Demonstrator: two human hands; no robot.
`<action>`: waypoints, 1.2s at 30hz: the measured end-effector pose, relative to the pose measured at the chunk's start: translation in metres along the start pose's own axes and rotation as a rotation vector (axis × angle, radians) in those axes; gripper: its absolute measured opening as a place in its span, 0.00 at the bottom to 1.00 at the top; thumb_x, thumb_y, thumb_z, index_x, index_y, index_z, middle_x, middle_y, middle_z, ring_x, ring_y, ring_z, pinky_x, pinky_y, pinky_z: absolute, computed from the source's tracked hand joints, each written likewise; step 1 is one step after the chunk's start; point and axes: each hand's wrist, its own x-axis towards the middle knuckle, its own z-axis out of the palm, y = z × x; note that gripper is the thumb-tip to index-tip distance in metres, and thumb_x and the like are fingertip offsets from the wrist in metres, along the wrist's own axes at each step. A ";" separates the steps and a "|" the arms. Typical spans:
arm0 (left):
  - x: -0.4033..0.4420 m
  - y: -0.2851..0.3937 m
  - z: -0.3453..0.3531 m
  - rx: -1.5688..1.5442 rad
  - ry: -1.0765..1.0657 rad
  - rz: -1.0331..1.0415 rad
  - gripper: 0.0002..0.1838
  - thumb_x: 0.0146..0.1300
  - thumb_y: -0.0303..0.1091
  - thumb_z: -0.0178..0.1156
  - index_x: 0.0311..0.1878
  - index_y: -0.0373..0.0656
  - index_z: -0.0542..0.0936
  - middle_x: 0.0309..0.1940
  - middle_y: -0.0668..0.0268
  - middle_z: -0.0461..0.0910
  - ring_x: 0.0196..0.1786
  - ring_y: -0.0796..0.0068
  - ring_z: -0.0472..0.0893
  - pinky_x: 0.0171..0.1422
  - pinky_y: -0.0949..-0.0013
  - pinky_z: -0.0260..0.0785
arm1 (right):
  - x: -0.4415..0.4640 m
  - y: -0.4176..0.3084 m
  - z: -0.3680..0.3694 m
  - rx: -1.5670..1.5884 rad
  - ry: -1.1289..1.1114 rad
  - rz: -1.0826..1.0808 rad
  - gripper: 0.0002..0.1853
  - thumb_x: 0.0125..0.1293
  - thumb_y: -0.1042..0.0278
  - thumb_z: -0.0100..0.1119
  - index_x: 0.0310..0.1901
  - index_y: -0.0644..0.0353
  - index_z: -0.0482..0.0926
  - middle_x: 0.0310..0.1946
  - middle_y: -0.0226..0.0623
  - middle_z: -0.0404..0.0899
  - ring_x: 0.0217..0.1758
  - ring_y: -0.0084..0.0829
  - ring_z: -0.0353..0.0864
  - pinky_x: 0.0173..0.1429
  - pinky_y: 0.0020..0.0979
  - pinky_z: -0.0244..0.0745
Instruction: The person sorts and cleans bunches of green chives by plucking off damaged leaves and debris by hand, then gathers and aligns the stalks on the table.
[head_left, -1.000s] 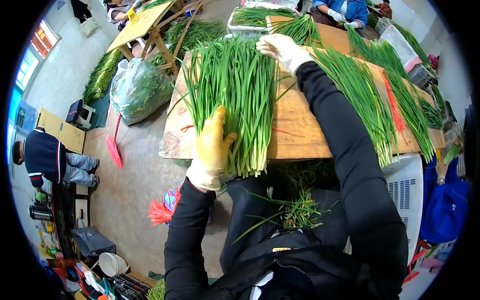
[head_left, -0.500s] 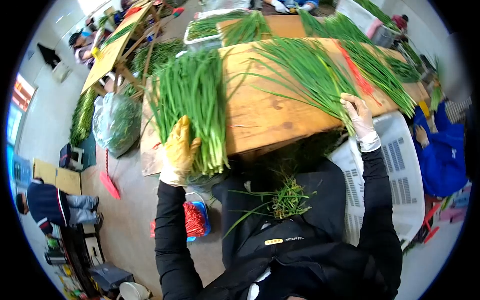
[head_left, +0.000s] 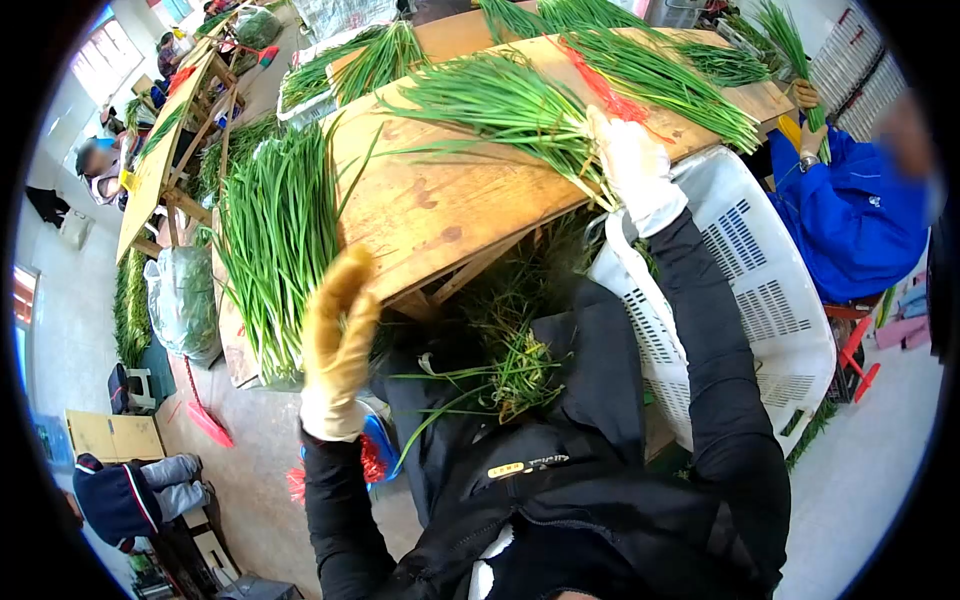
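Note:
My left hand (head_left: 338, 340), in a yellow-stained glove, is raised at the table's near edge. Its fingers are stretched and slightly blurred, with nothing in them. Just beside it lies a thick bundle of green chives (head_left: 280, 230), its pale stem ends toward me. My right hand (head_left: 635, 170), in a white glove, is closed at the stem ends of a looser bunch of chives (head_left: 500, 105) fanned across the table. The palm side and some fingers are hidden. Red ties (head_left: 605, 85) lie beyond that hand, next to another bunch of chives (head_left: 670, 80).
The wooden table (head_left: 440, 210) spans the front. A white perforated basket (head_left: 750, 270) stands at my right, near a person in blue (head_left: 850, 210) holding greens. Trimmings (head_left: 525, 380) lie on my lap. A blue container (head_left: 380, 450) with red ties sits low left, below a filled plastic bag (head_left: 185, 300).
My left hand has come off the thick bundle and risen toward me. My right hand stays at the stem ends of the loose bunch. The view has swung to the right.

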 end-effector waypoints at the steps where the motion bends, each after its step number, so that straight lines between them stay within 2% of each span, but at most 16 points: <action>1: -0.006 -0.001 0.019 -0.237 -0.033 -0.219 0.24 0.61 0.27 0.54 0.61 0.39 0.63 0.55 0.57 0.70 0.58 0.70 0.69 0.61 0.67 0.60 | -0.002 -0.013 -0.012 0.002 -0.005 -0.002 0.15 0.64 0.65 0.42 0.52 0.52 0.69 0.25 0.36 0.74 0.31 0.39 0.77 0.29 0.40 0.72; 5: -0.016 -0.038 0.075 -0.707 -0.246 -0.663 0.33 0.61 0.45 0.54 0.64 0.38 0.57 0.58 0.55 0.66 0.58 0.67 0.70 0.61 0.65 0.59 | -0.050 -0.067 -0.032 0.260 -0.320 -0.060 0.26 0.63 0.53 0.48 0.59 0.56 0.64 0.31 0.37 0.77 0.38 0.37 0.78 0.41 0.37 0.74; 8: -0.025 -0.077 0.103 -1.031 -0.289 -0.830 0.30 0.60 0.44 0.56 0.61 0.41 0.60 0.58 0.58 0.66 0.60 0.64 0.67 0.63 0.59 0.56 | -0.076 -0.053 -0.030 0.932 -0.633 -0.034 0.27 0.63 0.48 0.49 0.55 0.62 0.69 0.37 0.40 0.79 0.40 0.35 0.79 0.45 0.32 0.72; 9: -0.022 -0.079 0.109 -1.129 -0.335 -0.851 0.29 0.60 0.44 0.57 0.60 0.42 0.62 0.58 0.60 0.66 0.60 0.64 0.67 0.64 0.59 0.56 | -0.083 -0.053 -0.022 0.988 -0.419 0.022 0.24 0.64 0.50 0.50 0.53 0.60 0.71 0.36 0.39 0.79 0.38 0.34 0.78 0.43 0.30 0.72; 13: -0.012 -0.098 0.127 -0.965 -0.197 -0.919 0.22 0.56 0.41 0.61 0.53 0.46 0.69 0.49 0.67 0.73 0.54 0.72 0.71 0.62 0.64 0.58 | -0.087 -0.047 -0.020 0.817 -0.530 0.167 0.25 0.61 0.49 0.53 0.55 0.56 0.69 0.45 0.42 0.77 0.44 0.37 0.77 0.48 0.30 0.71; 16: 0.005 -0.103 0.139 -0.867 -0.139 -0.930 0.17 0.56 0.38 0.61 0.48 0.45 0.73 0.41 0.71 0.76 0.46 0.75 0.75 0.57 0.65 0.63 | -0.100 -0.063 0.017 0.539 -0.591 0.168 0.43 0.55 0.35 0.50 0.59 0.68 0.59 0.54 0.59 0.65 0.52 0.48 0.73 0.53 0.36 0.71; 17: 0.007 -0.105 0.140 -0.898 -0.143 -0.933 0.15 0.57 0.37 0.60 0.46 0.45 0.74 0.39 0.71 0.77 0.45 0.75 0.76 0.55 0.65 0.65 | -0.119 -0.071 0.057 0.696 -0.244 0.049 0.37 0.57 0.41 0.52 0.59 0.64 0.60 0.49 0.54 0.71 0.50 0.47 0.75 0.51 0.38 0.72; 19: 0.008 -0.109 0.139 -0.974 -0.185 -0.810 0.16 0.57 0.35 0.60 0.47 0.40 0.74 0.41 0.67 0.78 0.44 0.74 0.77 0.51 0.66 0.68 | -0.098 -0.074 0.028 1.064 -0.682 0.332 0.28 0.60 0.52 0.54 0.56 0.61 0.63 0.41 0.48 0.77 0.43 0.44 0.78 0.48 0.36 0.73; 21: 0.010 -0.081 0.129 -0.925 -0.287 -0.737 0.21 0.57 0.35 0.60 0.52 0.36 0.71 0.45 0.63 0.77 0.48 0.71 0.76 0.52 0.67 0.68 | -0.076 -0.062 -0.004 0.964 -0.685 0.410 0.21 0.61 0.61 0.53 0.54 0.57 0.66 0.34 0.43 0.78 0.35 0.40 0.79 0.43 0.34 0.73; 23: 0.001 -0.086 0.120 -1.032 -0.394 -0.658 0.28 0.59 0.37 0.57 0.59 0.35 0.63 0.50 0.57 0.74 0.54 0.64 0.74 0.57 0.64 0.67 | -0.086 -0.037 0.035 0.594 -0.247 0.165 0.20 0.60 0.60 0.55 0.54 0.52 0.69 0.34 0.43 0.77 0.35 0.38 0.78 0.41 0.34 0.73; 25: -0.012 -0.092 0.112 -1.073 -0.375 -0.745 0.29 0.59 0.40 0.57 0.61 0.38 0.61 0.54 0.56 0.71 0.55 0.62 0.73 0.59 0.61 0.65 | -0.073 -0.040 0.009 0.010 -0.183 0.129 0.22 0.60 0.54 0.54 0.54 0.54 0.69 0.33 0.43 0.77 0.35 0.37 0.77 0.42 0.35 0.72; 27: -0.016 -0.094 0.107 -1.073 -0.384 -0.749 0.28 0.60 0.40 0.55 0.61 0.40 0.62 0.56 0.55 0.69 0.56 0.60 0.72 0.60 0.58 0.64 | -0.068 -0.048 -0.001 0.114 0.101 0.053 0.22 0.61 0.49 0.51 0.47 0.59 0.74 0.31 0.44 0.77 0.33 0.37 0.77 0.41 0.37 0.72; 29: -0.020 -0.098 0.106 -1.114 -0.295 -0.767 0.26 0.60 0.39 0.55 0.59 0.40 0.63 0.56 0.56 0.69 0.55 0.61 0.72 0.61 0.58 0.63 | -0.065 -0.075 -0.035 0.732 -0.384 0.312 0.25 0.62 0.43 0.47 0.41 0.60 0.77 0.32 0.46 0.76 0.37 0.42 0.76 0.43 0.38 0.70; 32: -0.017 -0.102 0.107 -1.097 -0.275 -0.772 0.20 0.59 0.34 0.56 0.54 0.39 0.67 0.51 0.59 0.73 0.51 0.67 0.74 0.59 0.62 0.65 | -0.067 -0.101 -0.005 0.526 -0.751 0.027 0.34 0.61 0.33 0.36 0.28 0.61 0.78 0.25 0.45 0.77 0.32 0.47 0.76 0.41 0.42 0.69; 35: -0.019 -0.103 0.105 -1.029 -0.302 -0.795 0.20 0.57 0.32 0.58 0.52 0.40 0.68 0.48 0.61 0.75 0.49 0.70 0.76 0.58 0.65 0.65 | -0.061 -0.112 0.033 1.162 -1.012 0.423 0.26 0.60 0.41 0.50 0.25 0.61 0.75 0.16 0.30 0.71 0.19 0.25 0.69 0.27 0.26 0.65; 36: -0.021 -0.102 0.102 -0.992 -0.316 -0.815 0.20 0.56 0.31 0.60 0.51 0.40 0.68 0.47 0.62 0.76 0.48 0.71 0.76 0.57 0.66 0.66 | -0.062 -0.115 0.041 1.378 -0.863 0.494 0.21 0.60 0.47 0.55 0.27 0.60 0.75 0.17 0.24 0.70 0.18 0.15 0.63 0.22 0.18 0.58</action>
